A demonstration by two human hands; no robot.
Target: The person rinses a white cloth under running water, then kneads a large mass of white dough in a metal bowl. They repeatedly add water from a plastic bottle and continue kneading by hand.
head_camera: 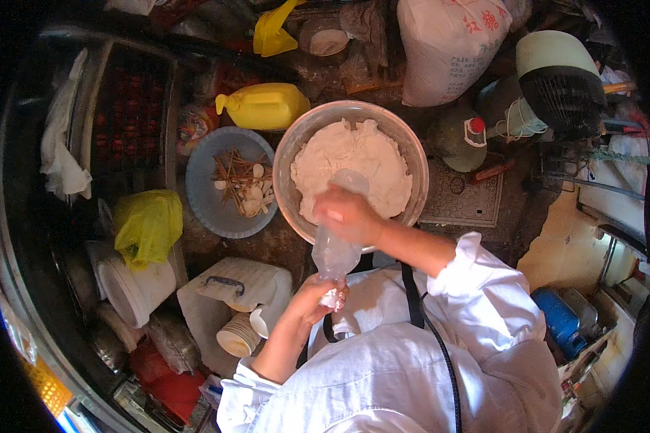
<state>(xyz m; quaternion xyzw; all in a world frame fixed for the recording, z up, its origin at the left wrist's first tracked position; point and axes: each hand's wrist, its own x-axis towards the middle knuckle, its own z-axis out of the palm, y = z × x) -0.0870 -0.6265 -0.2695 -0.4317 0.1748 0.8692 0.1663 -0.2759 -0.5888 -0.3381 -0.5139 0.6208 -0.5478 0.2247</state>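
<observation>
A wide metal basin (421,168) in front of me holds a mound of white, flour-like dough or powder (357,146). My left hand (319,297) grips the narrow end of a translucent plastic bottle (336,258), close to my lap. White stuff shows between its fingers. Over the basin's near rim, my right hand (352,216) is blurred and closed around translucent plastic at the bottle's far end. A rounded clear piece (351,179) sticks out past its knuckles above the mound. Whether that piece belongs to the same bottle, I cannot tell.
Left of the basin stand a blue-grey plastic tub (195,187) with sticks and scraps, and a yellow jug (268,106). A white box (206,314) holds stacked paper cups (237,334). To the right are a large bottle (460,146), a fan (560,86) and a full sack (447,54).
</observation>
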